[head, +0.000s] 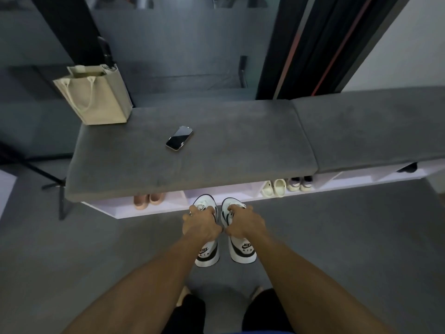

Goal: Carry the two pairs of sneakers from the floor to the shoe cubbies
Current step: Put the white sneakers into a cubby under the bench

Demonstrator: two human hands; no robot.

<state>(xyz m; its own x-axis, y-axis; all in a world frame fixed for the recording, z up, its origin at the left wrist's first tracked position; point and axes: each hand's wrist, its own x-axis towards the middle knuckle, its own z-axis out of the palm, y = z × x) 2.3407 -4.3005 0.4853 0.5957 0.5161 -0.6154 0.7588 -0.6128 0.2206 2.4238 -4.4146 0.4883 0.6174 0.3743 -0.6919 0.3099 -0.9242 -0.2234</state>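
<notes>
Two white sneakers with black trim sit side by side in front of the white shoe cubbies (173, 208), toes pointing into an opening under the bench. My left hand (201, 225) grips the left sneaker (207, 255) at its laces and collar. My right hand (243, 222) grips the right sneaker (243, 251) the same way. The toes (204, 200) reach the cubby's front edge, heels still over the grey floor. No second pair of sneakers on the floor is in view.
A grey cushioned bench (216, 153) tops the cubbies, with a phone (179, 138) and a beige tote bag (96, 97) on it. Pink slippers (148, 200), cream clogs (274, 188) and dark-and-cream shoes (301, 183) fill other cubbies. A black stand's legs (55, 184) are at the left.
</notes>
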